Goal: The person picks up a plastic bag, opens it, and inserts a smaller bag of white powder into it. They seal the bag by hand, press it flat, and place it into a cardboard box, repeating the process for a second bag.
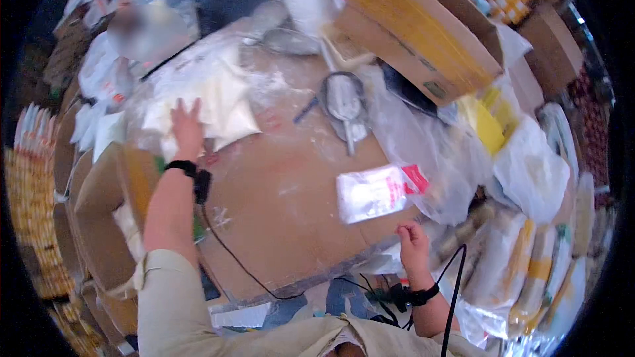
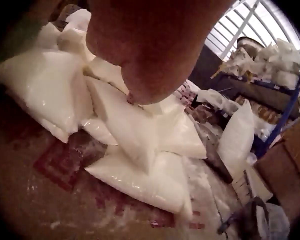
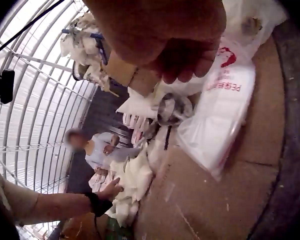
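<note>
With its fingers spread, my left hand (image 1: 188, 131) rests on a pile of pillow-shaped, pale cream-white plastic bags (image 1: 228, 102) at the left of a cardboard-topped table. The left wrist view shows these plump bags (image 2: 125, 125) overlapping below the hand. Over the table's near right edge, my right hand (image 1: 414, 246) hangs with loosely curled fingers and nothing visible in them. Just beyond it lies a flat stack of clear plastic bags with red print (image 1: 374, 193), large in the right wrist view. Farther back, a metal scoop (image 1: 345, 102) lies in a round dish holding white powder.
A long cardboard box (image 1: 423, 33) stands at the back right, with crumpled clear plastic (image 1: 423, 152) beside it. An opened carton (image 1: 99, 201) sits at the left. Another person (image 3: 102, 145) is across the table. A black cable (image 1: 238, 261) trails from my left wrist over the tabletop.
</note>
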Available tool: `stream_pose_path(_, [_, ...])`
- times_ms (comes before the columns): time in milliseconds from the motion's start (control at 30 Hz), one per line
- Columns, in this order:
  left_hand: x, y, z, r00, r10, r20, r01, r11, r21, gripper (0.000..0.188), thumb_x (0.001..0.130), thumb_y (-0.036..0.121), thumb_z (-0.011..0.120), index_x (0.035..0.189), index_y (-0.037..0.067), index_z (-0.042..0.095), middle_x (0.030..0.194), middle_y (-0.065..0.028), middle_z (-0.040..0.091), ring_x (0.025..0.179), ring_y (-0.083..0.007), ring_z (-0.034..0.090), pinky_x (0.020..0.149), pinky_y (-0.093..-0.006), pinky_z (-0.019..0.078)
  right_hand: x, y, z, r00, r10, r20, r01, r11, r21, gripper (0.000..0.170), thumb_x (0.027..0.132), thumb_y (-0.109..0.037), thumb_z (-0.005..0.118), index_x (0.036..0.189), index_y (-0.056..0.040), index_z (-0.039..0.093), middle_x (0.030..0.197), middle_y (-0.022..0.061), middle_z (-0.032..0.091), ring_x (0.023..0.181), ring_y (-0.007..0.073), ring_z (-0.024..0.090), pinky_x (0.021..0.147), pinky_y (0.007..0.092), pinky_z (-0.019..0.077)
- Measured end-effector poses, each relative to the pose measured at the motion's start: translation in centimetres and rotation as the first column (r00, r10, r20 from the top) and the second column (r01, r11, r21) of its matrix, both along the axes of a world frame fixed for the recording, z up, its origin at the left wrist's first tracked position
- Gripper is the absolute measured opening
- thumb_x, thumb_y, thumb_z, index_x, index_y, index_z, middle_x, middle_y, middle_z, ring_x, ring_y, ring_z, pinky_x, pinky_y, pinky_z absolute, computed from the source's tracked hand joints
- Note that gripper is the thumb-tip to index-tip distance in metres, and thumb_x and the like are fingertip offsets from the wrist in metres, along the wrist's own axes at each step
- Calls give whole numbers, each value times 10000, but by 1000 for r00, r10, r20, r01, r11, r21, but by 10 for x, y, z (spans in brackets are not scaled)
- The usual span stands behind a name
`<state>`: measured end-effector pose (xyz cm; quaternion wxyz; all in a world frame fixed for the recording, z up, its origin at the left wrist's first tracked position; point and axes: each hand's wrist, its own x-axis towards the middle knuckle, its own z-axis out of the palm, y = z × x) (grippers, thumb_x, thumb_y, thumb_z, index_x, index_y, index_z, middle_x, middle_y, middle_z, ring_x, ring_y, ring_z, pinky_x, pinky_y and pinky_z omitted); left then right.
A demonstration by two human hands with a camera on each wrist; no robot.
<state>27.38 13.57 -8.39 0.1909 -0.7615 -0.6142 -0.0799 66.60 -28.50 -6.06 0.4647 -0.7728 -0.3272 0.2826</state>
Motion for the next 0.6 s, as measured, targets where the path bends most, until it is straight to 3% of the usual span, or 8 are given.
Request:
stream_pose_path(100, [-7,15,-5,994,-95,-62,93,995,-42,514,673,114,658,1161,231,545,1328,-158,344,1180,-377,359,985,-415,335,2,-18,4,993,32,118,-19,994,-109,77,801,-62,569,844,-5,598,791,98,610,747,185,595,685,281,462])
stream_pose_path(167, [-16,13,3,974,-131,185,148,986,-82,347,712,15,571,1048,100,589,1270,-139,428,1152,-311,413,954,-372,357,3,-9,6,972,50,228,-25,993,-113,78,790,-75,575,840,-21,602,810,115,607,771,233,592,689,309,463])
stream_pose_path(267, [-35,10,4,908,-103,406,142,988,-66,314,752,-5,495,1048,60,577,1221,-159,475,1091,-317,462,932,-355,370,11,23,-13,849,233,475,-206,972,-109,111,771,-117,585,857,-48,603,846,117,602,820,294,553,720,379,445])
stream_pose_path(300, [-41,9,0,854,-122,505,114,992,47,305,773,-3,465,1058,38,566,1159,-175,522,998,-280,526,882,-328,397,13,36,-18,783,273,559,-273,958,-85,134,763,-133,591,873,-57,601,864,112,598,840,303,538,731,399,438])
stream_pose_path(400, [-17,-38,55,434,137,890,-56,991,-125,291,777,8,481,1057,4,558,1086,-161,563,942,-229,541,821,-294,414,-3,70,-18,799,374,470,-356,925,-131,193,752,-152,599,910,-43,588,898,128,586,880,304,534,740,401,441])
stream_pose_path(433, [-19,-54,58,316,37,948,-9,999,-36,264,822,81,501,1063,-16,543,1016,-125,574,892,-179,528,757,-274,420,-15,80,-15,793,372,482,-336,928,-162,190,746,-156,602,892,-36,585,882,134,582,874,304,535,742,400,443])
stream_pose_path(500, [-5,-109,81,-29,124,992,-6,992,-124,273,864,156,500,1078,-12,522,992,-113,561,871,-173,523,727,-273,425,-34,92,-6,776,374,508,-294,927,-233,188,733,-162,607,857,-24,578,849,146,574,861,304,537,745,398,446])
stream_pose_path(600, [13,-188,98,-259,203,944,-59,973,-225,280,889,161,481,1128,15,468,1030,-116,545,894,-222,554,731,-329,475,-37,95,-38,663,447,601,-265,890,-370,177,728,-173,606,777,-9,560,762,141,562,798,314,540,745,401,448])
